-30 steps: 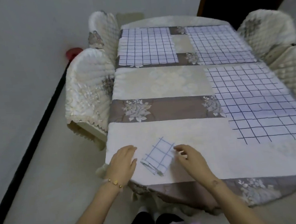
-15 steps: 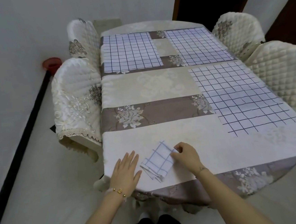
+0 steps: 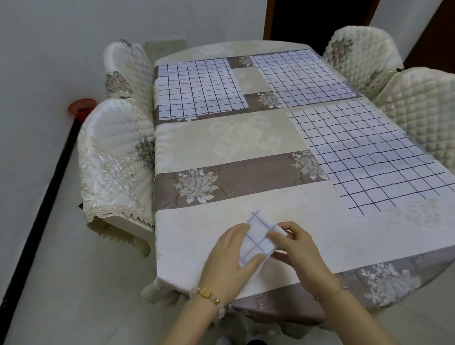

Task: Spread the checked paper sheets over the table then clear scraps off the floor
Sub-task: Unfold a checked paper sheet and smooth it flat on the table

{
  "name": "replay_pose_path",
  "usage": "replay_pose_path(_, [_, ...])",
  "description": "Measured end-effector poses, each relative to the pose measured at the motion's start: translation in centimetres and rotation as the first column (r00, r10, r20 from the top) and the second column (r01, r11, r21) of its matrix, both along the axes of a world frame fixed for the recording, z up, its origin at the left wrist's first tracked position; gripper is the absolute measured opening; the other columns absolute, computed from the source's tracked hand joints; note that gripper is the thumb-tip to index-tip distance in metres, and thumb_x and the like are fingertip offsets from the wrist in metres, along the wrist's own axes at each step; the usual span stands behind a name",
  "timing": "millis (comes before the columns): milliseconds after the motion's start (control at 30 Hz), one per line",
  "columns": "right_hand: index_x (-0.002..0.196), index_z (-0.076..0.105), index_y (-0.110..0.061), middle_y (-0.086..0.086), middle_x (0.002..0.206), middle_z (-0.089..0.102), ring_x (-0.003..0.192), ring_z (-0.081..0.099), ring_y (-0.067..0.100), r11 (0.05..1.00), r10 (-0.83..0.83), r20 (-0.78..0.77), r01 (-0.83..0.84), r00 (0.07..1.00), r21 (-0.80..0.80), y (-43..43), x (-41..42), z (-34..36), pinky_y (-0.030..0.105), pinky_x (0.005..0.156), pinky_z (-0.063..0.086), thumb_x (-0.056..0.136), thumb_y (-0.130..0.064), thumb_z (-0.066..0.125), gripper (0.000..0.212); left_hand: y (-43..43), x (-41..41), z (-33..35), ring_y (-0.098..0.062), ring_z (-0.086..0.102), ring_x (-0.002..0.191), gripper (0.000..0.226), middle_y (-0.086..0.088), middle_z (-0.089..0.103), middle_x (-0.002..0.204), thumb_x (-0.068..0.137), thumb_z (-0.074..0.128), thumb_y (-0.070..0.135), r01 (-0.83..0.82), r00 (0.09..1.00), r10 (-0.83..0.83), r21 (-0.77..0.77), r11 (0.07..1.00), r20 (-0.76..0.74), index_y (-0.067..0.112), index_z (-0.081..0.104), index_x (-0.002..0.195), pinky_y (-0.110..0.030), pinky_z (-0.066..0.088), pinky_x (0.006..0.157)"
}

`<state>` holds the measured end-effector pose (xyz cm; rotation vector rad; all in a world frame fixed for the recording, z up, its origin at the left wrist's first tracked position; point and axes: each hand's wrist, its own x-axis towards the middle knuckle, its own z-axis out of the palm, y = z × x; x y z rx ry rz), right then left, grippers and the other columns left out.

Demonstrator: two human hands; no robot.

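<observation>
Your left hand is gripping the folded checked sheet at its left; your right hand is pinching its right edge. Three unfolded sheets are lying flat beyond.

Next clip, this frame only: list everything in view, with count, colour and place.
spread checked sheets: three, white with dark grid lines, flat on the table, two at the far end, one along the right side
folded checked sheet: one, white with blue-grey lines, at the near edge, between both hands
table: one, covered by a cream and brown floral cloth, centre
chairs: four, cream quilted covers, two on each side of the table
red object: one, on the floor by the left wall; too small to identify
doorway: one, dark, beyond the far end
left hand: holds the folded sheet's left side; gold bracelet at the wrist
right hand: fingers pinch its right edge
</observation>
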<state>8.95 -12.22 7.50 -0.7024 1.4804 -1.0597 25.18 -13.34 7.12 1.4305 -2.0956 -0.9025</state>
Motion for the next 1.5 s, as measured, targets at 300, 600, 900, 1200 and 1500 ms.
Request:
replay_pose_path(300, [0.113,0.064,-0.012,0.009,0.111,0.07,0.103,0.068,0.018,0.994,0.075,0.196,-0.059,0.978,-0.09,0.8,0.7,1.6,0.028,0.081,0.057,0.089,-0.02,0.061,0.025,-0.1,-2.1,1.0,0.0,0.055,0.111,0.038,0.012,0.056,0.125,0.089,0.057,0.036,-0.09,0.915,0.205,0.317,0.944,-0.349,0.025,0.054,0.125,-0.01,0.048,0.084])
replay_pose_path(600, [0.109,0.064,-0.009,0.013,0.109,0.069,0.1,0.069,0.023,0.994,0.073,0.192,-0.057,0.979,-0.088,-0.2,0.5,1.3,0.03,0.077,0.058,0.089,-0.02,0.061,0.023,-0.8,-2.5,1.4,-0.006,0.063,0.103,0.02,0.01,0.069,0.107,0.09,0.058,0.03,-0.059,0.88,0.23,0.386,0.921,-0.415,0.028,0.063,0.109,-0.022,0.051,0.089])
replay_pose_path(900, [0.094,0.063,0.001,0.018,0.091,0.065,0.085,0.066,0.024,0.997,0.076,0.109,-0.072,0.991,-0.036,-1.0,-1.1,0.8,0.023,0.068,0.056,0.087,-0.002,0.055,0.01,-2.0,-2.2,1.0,-0.008,0.035,0.058,0.032,0.005,0.041,0.059,0.096,0.048,0.021,-0.145,0.865,0.285,0.337,0.93,-0.413,0.011,0.044,0.065,-0.024,0.031,0.058])
replay_pose_path(1200, [0.101,0.07,-0.015,0.005,0.103,0.071,0.085,0.06,0.017,0.999,0.023,-0.013,-0.023,1.0,0.032,-1.6,-5.1,1.1,0.024,0.062,0.048,0.09,-0.021,0.058,0.017,-4.2,1.7,0.5,-0.006,0.048,0.057,0.013,0.007,0.055,0.055,0.089,0.058,0.01,-0.296,0.713,0.504,0.442,0.847,-0.488,0.004,0.06,0.077,-0.014,0.038,0.051])
replay_pose_path(1500, [0.099,0.07,-0.016,0.006,0.11,0.07,0.096,0.06,0.023,0.996,-0.002,0.009,0.001,1.0,0.094,-1.9,-5.1,-0.6,0.034,0.078,0.049,0.09,-0.019,0.059,0.015,-2.9,2.9,-1.6,-0.025,0.066,0.093,0.017,-0.009,0.07,0.099,0.09,0.058,0.021,-0.007,0.726,0.564,0.815,0.58,-0.394,0.008,0.062,0.1,-0.041,0.053,0.087])
